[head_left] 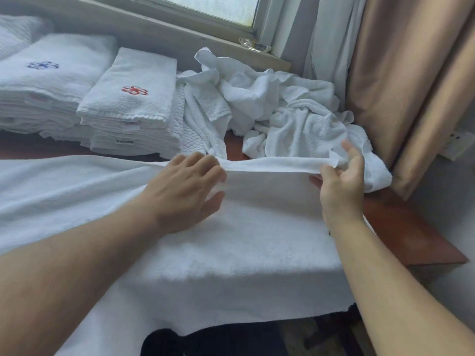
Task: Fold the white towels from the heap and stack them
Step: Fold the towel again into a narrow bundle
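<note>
White terry towel lies spread over the near part of the reddish-brown wooden table, its front edge hanging off toward me. Both hands hold its lifted far hem: my left hand curls over it, my right hand pinches it near the corner. I judge this the first fold, barely begun. Behind, the crumpled heap of white towels looks several pieces deep. At far left stand the folded stack with a red emblem and the wider folded stack with a blue emblem. Bare table shows only at right, where the tan curtain crowds the heap.
</note>
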`<action>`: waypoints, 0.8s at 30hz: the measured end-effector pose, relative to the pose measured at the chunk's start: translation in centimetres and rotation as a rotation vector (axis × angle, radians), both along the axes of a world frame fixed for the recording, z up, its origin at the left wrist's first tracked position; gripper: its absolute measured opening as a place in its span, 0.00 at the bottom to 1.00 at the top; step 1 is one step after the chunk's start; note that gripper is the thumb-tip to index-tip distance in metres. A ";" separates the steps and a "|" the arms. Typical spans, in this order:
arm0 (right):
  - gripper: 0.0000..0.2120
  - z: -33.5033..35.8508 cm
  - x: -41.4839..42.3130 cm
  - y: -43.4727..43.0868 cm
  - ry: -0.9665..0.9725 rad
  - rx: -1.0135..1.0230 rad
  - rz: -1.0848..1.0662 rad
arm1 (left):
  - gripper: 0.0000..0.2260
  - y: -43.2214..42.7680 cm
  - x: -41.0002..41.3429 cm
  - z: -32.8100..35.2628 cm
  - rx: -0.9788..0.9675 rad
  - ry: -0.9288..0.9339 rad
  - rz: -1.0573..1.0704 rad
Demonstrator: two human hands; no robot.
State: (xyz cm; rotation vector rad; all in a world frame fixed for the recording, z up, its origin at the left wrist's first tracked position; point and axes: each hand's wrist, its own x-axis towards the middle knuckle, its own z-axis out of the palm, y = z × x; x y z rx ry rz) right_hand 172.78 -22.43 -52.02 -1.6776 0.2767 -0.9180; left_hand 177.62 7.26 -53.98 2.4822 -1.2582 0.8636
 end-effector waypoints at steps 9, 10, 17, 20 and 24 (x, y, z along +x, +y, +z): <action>0.12 -2.2 -1.2 -1.5 0.197 0.104 -0.284 | 0.26 -2.4 -0.6 1.2 0.227 0.104 0.316; 0.12 -2.4 -1.1 -1.7 0.207 0.070 -0.330 | 0.23 -3.1 -0.5 1.2 0.210 0.148 0.362; 0.08 -2.8 0.6 -3.0 0.368 -0.102 -0.384 | 0.11 -5.7 -0.8 -0.5 -0.011 0.265 0.461; 0.15 -1.9 1.9 -3.1 0.406 -0.086 -0.430 | 0.07 -5.4 -1.3 -0.8 -0.174 0.099 0.338; 0.12 -1.4 2.7 -3.4 0.179 0.261 -0.356 | 0.07 -5.5 -2.5 0.0 -0.263 -0.070 0.184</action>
